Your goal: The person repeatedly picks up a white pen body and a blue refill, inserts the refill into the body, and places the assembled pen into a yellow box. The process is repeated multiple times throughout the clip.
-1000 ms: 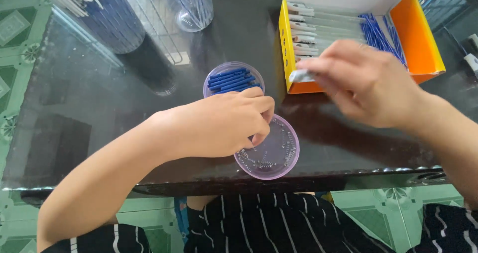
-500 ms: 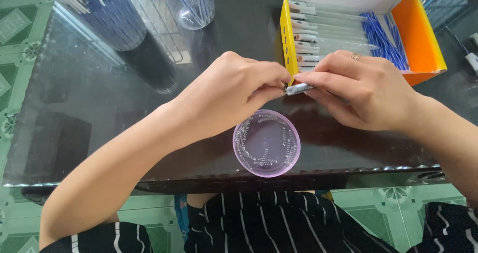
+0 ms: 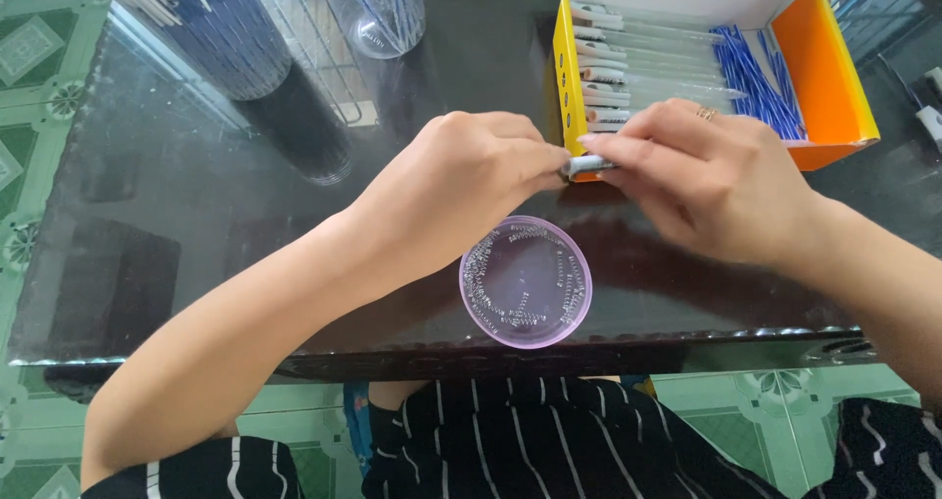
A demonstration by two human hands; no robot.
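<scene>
At centre, left hand point(image 3: 471, 180) and right hand point(image 3: 706, 180) pinch one pen barrel point(image 3: 587, 165); steady alignment matters, spring dish point(image 3: 526, 281) at 6 o'clock.

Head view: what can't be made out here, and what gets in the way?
- Pen part: only a short white stretch shows between left hand and right hand; the fingers cover the rest.
- Lilac bowl: tiny metal pieces along its wall, too small to identify.
- Orange box: far side cut by the top edge; the right hand covers its near corner.
- Clear containers: tops cut off by the top edge.
</scene>
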